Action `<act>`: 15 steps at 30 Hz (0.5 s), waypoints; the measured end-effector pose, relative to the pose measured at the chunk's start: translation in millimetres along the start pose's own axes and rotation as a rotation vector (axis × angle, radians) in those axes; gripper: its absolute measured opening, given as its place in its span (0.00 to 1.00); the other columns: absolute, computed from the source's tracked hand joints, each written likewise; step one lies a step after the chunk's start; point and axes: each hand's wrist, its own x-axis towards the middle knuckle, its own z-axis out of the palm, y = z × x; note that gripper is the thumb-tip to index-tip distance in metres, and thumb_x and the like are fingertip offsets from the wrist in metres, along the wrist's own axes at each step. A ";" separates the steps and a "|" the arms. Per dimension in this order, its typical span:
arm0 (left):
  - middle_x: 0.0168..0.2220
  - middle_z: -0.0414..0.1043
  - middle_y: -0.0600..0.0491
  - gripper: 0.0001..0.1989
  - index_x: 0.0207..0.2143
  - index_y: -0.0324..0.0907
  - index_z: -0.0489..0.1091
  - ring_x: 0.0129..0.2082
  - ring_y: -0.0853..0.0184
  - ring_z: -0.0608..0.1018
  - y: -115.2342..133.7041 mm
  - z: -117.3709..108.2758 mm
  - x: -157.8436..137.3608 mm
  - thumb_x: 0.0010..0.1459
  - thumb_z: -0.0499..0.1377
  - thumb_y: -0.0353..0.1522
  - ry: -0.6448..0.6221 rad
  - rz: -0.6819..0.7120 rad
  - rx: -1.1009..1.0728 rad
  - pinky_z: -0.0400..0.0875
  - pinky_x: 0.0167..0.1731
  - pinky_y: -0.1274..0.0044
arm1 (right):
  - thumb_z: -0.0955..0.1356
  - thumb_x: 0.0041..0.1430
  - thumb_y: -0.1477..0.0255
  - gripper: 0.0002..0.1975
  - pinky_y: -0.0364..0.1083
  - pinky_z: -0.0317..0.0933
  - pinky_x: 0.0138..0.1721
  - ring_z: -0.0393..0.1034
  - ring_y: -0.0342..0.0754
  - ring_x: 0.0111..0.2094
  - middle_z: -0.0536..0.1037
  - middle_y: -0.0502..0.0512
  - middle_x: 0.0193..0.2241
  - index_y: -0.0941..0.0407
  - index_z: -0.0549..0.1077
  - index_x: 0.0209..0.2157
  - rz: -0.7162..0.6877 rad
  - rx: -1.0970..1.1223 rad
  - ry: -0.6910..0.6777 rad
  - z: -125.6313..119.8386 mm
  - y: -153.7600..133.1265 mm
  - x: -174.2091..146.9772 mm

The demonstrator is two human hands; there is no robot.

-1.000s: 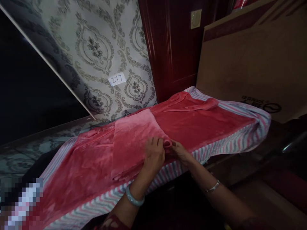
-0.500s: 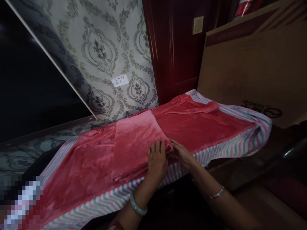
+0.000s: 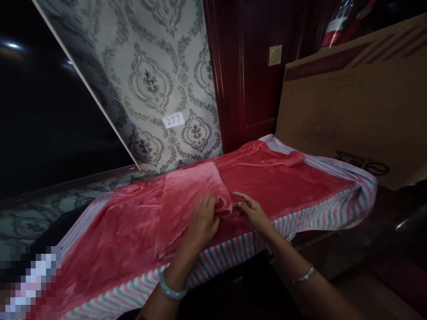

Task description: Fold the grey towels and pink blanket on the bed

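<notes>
Cardboard box point(image 3: 350, 102) at back R, printed side showing, inside n/v; bottle point(image 3: 334, 32) w/ red & white label pokes up behind its top edge, contents can't tell. Folded cloth point(image 3: 187, 191): soft plush, pinkish-red, paler at the far end, near R corner curled up in a loop. It lies mid-surface on a spread red blanket point(image 3: 287, 186), w/ striped cloth point(image 3: 230, 255) under that, hanging over near edge. L hand point(image 3: 203, 221), fingers bent, touches folded cloth by the curl; can't tell if clamped. R hand point(image 3: 255, 214): fingers apart, just beside the curl.
</notes>
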 end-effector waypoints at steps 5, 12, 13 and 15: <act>0.36 0.71 0.52 0.10 0.37 0.44 0.65 0.36 0.64 0.73 -12.5 -74.9 -6.9 0.50 0.55 0.27 0.143 -0.045 -0.118 0.70 0.38 0.73 | 0.70 0.51 0.61 0.33 0.55 0.65 0.49 0.70 0.56 0.50 0.77 0.61 0.48 0.52 0.66 0.59 -0.246 -0.290 0.083 -1.2 14.9 13.7; 0.39 0.77 0.54 0.21 0.41 0.45 0.71 0.39 0.58 0.78 -30.8 -154.1 -34.1 0.40 0.57 0.35 0.202 -0.209 -0.151 0.74 0.41 0.70 | 0.65 0.54 0.70 0.44 0.64 0.44 0.65 0.38 0.59 0.70 0.49 0.66 0.69 0.58 0.45 0.70 -0.733 -0.948 0.079 21.8 25.2 20.7; 0.40 0.78 0.54 0.23 0.42 0.46 0.72 0.40 0.57 0.78 -33.6 -162.6 -39.4 0.39 0.58 0.36 0.208 -0.228 -0.164 0.75 0.42 0.69 | 0.65 0.53 0.72 0.44 0.64 0.45 0.65 0.38 0.58 0.70 0.49 0.66 0.69 0.59 0.45 0.70 -0.739 -0.985 0.062 21.8 25.6 22.7; 0.40 0.79 0.57 0.23 0.42 0.49 0.73 0.39 0.56 0.79 -37.5 -178.4 -49.8 0.38 0.61 0.37 0.233 -0.240 -0.200 0.76 0.43 0.67 | 0.64 0.52 0.73 0.43 0.64 0.47 0.64 0.39 0.59 0.69 0.53 0.67 0.68 0.59 0.48 0.69 -0.723 -1.022 0.012 19.4 25.0 29.0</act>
